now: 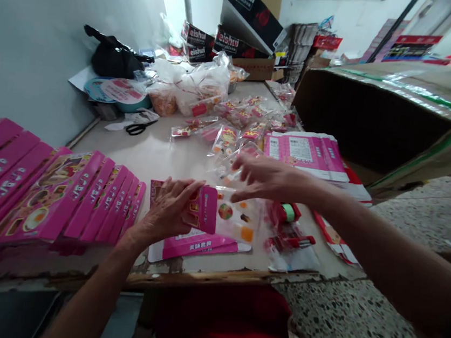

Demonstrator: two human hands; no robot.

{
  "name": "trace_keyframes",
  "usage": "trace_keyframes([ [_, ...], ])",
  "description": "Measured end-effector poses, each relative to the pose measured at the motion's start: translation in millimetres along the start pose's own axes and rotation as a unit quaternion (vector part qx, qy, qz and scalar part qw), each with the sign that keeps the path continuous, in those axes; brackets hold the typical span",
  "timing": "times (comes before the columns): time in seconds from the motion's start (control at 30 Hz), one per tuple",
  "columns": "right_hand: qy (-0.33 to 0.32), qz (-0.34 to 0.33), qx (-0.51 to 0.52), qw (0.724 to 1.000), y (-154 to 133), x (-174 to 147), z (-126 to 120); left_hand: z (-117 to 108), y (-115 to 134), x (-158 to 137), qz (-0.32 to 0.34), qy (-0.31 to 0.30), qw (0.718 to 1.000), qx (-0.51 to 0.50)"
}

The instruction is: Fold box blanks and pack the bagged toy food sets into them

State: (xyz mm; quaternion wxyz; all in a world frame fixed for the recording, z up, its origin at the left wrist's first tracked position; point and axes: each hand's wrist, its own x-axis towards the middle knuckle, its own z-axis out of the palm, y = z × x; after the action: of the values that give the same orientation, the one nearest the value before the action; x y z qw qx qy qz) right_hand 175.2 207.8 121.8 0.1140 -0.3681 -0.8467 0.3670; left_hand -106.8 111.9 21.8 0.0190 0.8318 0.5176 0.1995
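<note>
Left hand (170, 206) grips pink box (203, 209); right hand (267, 178) spread open above. Black boxes (249, 10) at 12 o'clock read "eishui". Worn table (158, 153), speckled floor (354, 325).

The pink carton (201, 209) is a small, partly folded box with a bright magenta flap bearing white lettering, its end standing roughly upright near the table's front edge. Against its right side lies a clear plastic tray (236, 219) with small coloured pieces in it (orange, red and green, too small to identify). Beneath both, flat on the tabletop, lies an unfolded pink carton blank (196, 244), white-edged and printed with white characters.
</note>
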Motion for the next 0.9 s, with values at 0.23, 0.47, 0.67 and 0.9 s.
trace_keyframes([
  [0.23, 0.175, 0.110, 0.325, 0.923, 5, -49, 60, -2, -4, 2, -0.040, 0.053, 0.998, -0.010],
  [0.47, 0.312, 0.043, 0.280, 0.907, -15, 28, 135, -9, 3, 11, 0.042, 0.062, 0.989, -0.128],
  [0.67, 0.194, -0.102, 0.383, 0.897, -9, 85, 130, -12, -55, -2, -0.038, 0.093, 0.891, -0.443],
  [0.9, 0.245, -0.115, 0.344, 0.899, 1, 143, 147, 31, -57, 23, -0.201, 0.396, 0.761, -0.473],
])
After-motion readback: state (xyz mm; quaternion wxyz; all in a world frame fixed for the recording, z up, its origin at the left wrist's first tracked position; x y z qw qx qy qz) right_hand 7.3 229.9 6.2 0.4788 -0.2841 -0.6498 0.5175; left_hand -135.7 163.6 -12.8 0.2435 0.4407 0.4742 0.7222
